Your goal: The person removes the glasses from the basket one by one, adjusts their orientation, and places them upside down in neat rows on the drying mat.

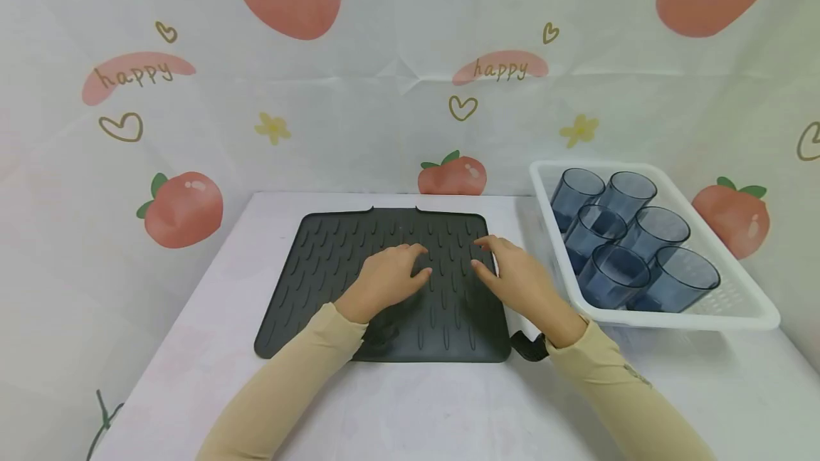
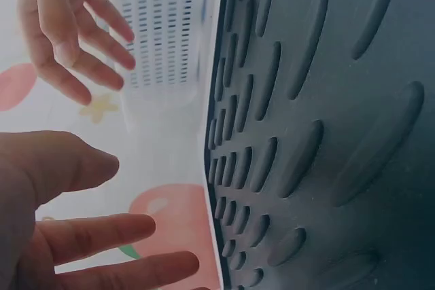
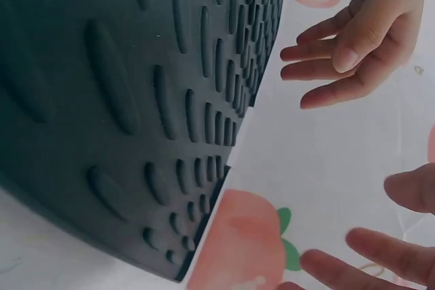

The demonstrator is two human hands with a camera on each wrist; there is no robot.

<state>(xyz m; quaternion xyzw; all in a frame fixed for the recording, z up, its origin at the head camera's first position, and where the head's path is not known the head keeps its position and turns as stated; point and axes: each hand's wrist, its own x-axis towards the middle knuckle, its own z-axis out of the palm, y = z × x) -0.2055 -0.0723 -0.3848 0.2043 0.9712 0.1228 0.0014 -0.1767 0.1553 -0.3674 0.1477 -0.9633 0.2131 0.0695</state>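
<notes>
A dark ribbed drying mat [image 1: 397,333] lies flat on the white table. Over its middle is my left hand [image 1: 387,276], fingers loosely extended and thumb apart, holding nothing. My right hand [image 1: 515,279] hovers by the mat's right edge, likewise holding nothing. Both wrist views show the fingers spread above the ridges of the mat, as with the left hand's fingers [image 2: 102,229] and the right hand's fingers [image 3: 360,249]. To the right of my right hand, several blue clear cups [image 1: 615,269] stand tilted in a white plastic basket [image 1: 743,297].
The basket takes up the table's right side, its near left corner close to my right forearm. A black strap [image 1: 529,346] shows at my right wrist. Behind the table [image 1: 410,411] hangs a white cloth [image 1: 384,119] printed with peaches and hearts.
</notes>
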